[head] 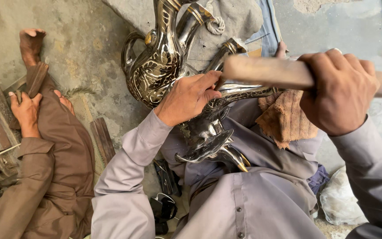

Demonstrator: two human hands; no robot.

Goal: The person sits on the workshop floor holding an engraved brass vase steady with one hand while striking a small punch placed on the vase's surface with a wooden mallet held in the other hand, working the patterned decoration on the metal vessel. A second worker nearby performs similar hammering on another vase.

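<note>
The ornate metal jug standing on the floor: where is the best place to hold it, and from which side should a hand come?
Probably by the curved loop handle on the ornate metal jug. It stands out from the round body on the image-left side, open and unobstructed. Coming from there avoids the left hand and the right hand with its wooden handle.

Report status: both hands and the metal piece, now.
Left hand pinching a tool on the engraved metal vessel in the lap. Right hand gripping wooden mallet above it. Second ornate jug crowds the left.

Ewer (155, 66): dark metal, silver floral engraving, gold bands. Mallet (270, 71): pale wood. Cloth (284, 119): tan, probably terry. Sleeves (124, 172): grey.
</note>
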